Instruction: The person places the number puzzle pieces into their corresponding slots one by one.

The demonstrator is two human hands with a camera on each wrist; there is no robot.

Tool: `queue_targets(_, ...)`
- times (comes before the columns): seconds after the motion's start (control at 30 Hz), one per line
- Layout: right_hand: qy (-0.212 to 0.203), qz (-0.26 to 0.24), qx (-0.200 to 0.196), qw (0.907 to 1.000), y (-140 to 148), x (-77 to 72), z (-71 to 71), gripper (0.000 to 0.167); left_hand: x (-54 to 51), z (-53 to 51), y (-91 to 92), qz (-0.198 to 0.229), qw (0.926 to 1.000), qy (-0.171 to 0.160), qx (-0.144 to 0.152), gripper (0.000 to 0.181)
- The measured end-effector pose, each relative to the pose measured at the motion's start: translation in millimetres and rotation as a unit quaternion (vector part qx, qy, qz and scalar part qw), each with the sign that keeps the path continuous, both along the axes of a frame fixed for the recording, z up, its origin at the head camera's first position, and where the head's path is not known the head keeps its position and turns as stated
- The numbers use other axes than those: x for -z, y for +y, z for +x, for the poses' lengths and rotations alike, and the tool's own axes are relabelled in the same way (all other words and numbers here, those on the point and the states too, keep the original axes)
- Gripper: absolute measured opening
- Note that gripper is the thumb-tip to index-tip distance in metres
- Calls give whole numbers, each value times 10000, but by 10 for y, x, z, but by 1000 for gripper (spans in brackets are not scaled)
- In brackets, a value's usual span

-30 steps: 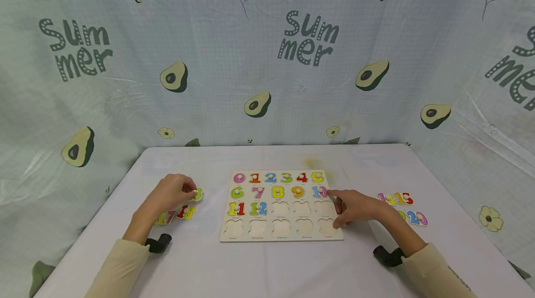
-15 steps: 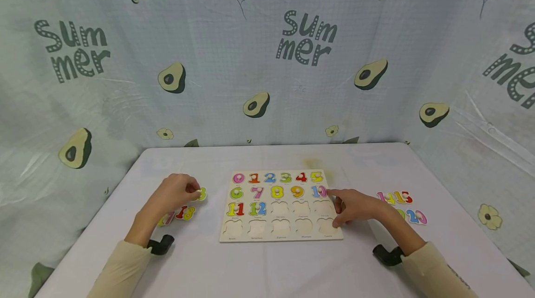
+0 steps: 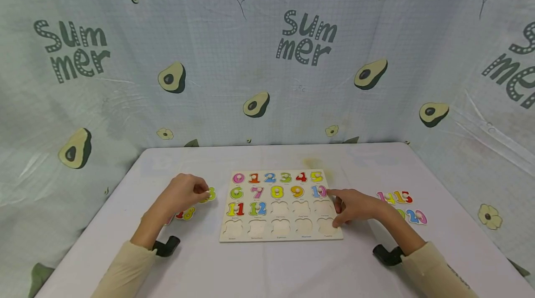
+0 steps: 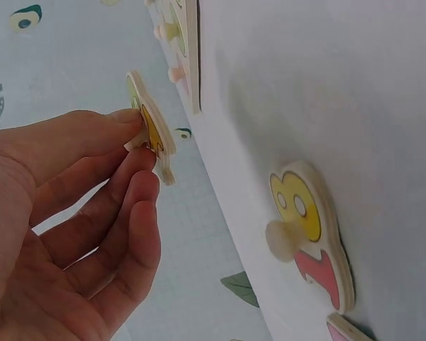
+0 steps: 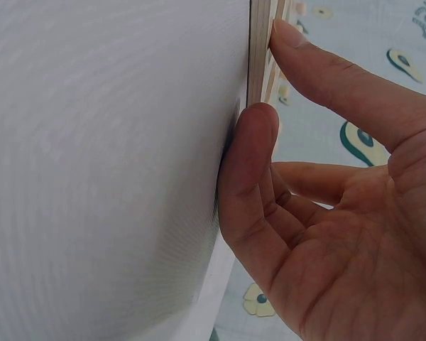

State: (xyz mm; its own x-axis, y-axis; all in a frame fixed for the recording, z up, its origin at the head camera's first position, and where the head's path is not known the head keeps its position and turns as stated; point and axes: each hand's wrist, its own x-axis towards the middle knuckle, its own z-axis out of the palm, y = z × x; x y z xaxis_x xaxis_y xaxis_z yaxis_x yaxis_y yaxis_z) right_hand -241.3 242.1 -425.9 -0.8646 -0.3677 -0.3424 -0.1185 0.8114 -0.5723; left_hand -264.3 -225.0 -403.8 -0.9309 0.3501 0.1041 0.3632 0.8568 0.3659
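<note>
My left hand (image 3: 185, 191) pinches a wooden number puzzle piece (image 3: 212, 193) between thumb and fingertips, left of the puzzle board (image 3: 267, 233). A green-yellow 3 shows; fingers cover the rest in the head view. In the left wrist view, this held piece (image 4: 153, 131) is raised above the table, seen nearly edge-on. My right hand (image 3: 355, 205) holds the board's right edge. Its thumb touches the near right corner, and a finger reaches beside the 10 piece (image 3: 320, 191). The right wrist view shows curled fingers (image 5: 252, 153) against the board's side.
An 18 piece (image 3: 185, 213) with a knob lies below the left hand, beside a partly hidden piece. Pieces 14 (image 3: 386, 197), 15 (image 3: 403, 197) and 20 (image 3: 416, 217) lie right, with another partly hidden. Numbers 0 to 12 fill the board's upper recesses; the lower recesses are bare.
My left hand has moved right towards the board, carrying the pinched piece away from the pieces on the left. The right hand and the board have stayed in place.
</note>
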Motion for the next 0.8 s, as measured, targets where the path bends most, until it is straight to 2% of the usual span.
queue_targets(0.13, 2, -5, 18, 10000, 11, 11, 0, 92, 0, 13, 55, 53, 9999, 27, 119, 8)
queue_targets(0.4, 17, -22, -59, 10000, 23, 15, -8, 92, 10, 55, 175, 105, 9998, 7, 176, 8)
queue_targets(0.63, -14, -65, -69, 10000, 25, 18, 5, 91, 63, 38, 298, 44, 9995, 27, 310, 5)
queue_targets(0.8, 13, -114, -93, 9999, 34, 21, 10, 91, 62, 30, 389, 86, 9991, 29, 426, 4)
